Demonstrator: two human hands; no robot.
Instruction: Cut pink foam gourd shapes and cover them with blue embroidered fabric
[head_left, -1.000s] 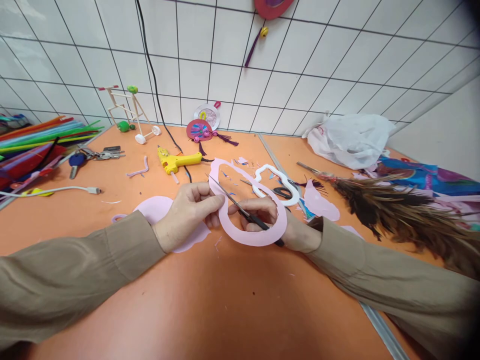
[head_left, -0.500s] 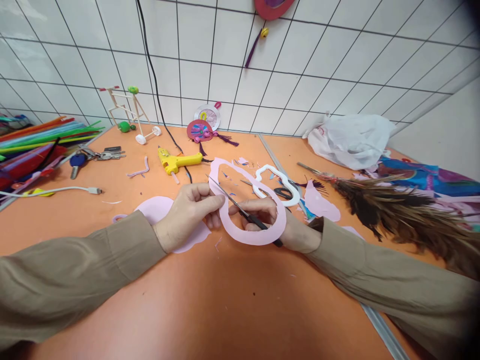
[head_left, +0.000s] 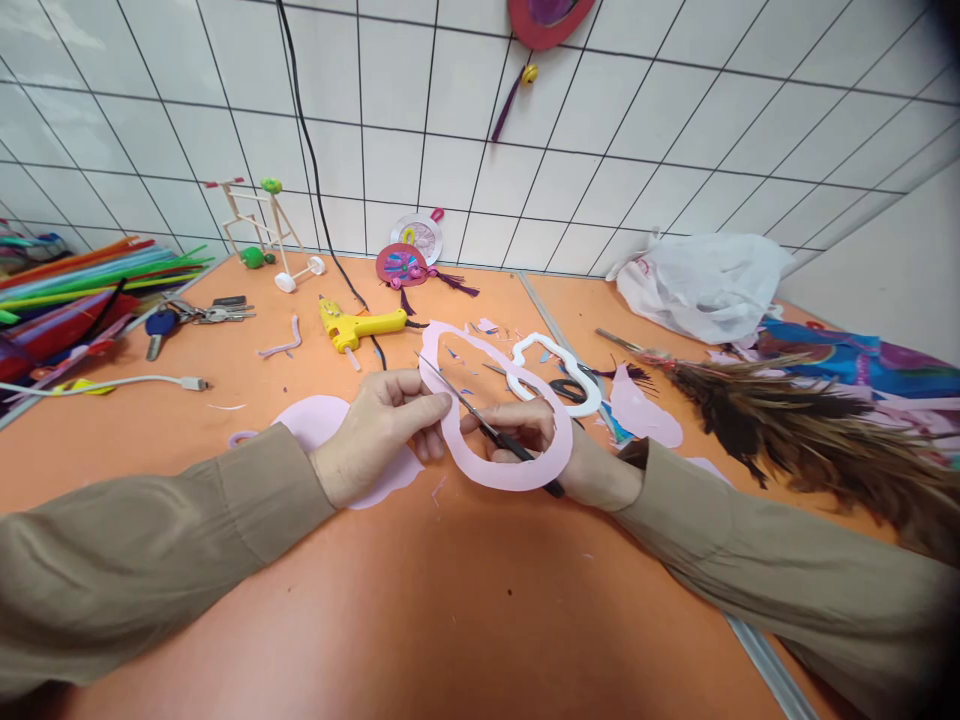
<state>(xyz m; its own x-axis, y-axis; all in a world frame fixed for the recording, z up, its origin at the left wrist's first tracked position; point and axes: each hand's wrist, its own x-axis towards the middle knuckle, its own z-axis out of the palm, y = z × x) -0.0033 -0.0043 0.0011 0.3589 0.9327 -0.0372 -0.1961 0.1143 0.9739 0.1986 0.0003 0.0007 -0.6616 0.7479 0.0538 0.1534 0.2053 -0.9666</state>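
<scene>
Pink foam ring [head_left: 501, 471] mid-counter [head_left: 465, 610], left hand [head_left: 375, 432] fingers pinching its left edge | right hand [head_left: 540, 432] fingers clenched on scissors [head_left: 480, 423], blades through the ring | nearby: white ring [head_left: 559, 358], yellow glue gun [head_left: 358, 325], feathers [head_left: 810, 425], keys [head_left: 187, 315] | pink offcut [head_left: 330, 425] beneath left wrist.

Left hand [head_left: 375, 432] pinching pink foam ring [head_left: 501, 470], right hand [head_left: 534, 432] with scissors [head_left: 480, 421].

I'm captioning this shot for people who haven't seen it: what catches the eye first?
At the centre, the left hand pinches a pink foam ring while the right hand works scissors along its inner edge. Behind them on the orange table lies a yellow glue gun; dark brown feathers sprawl to the right.
</scene>
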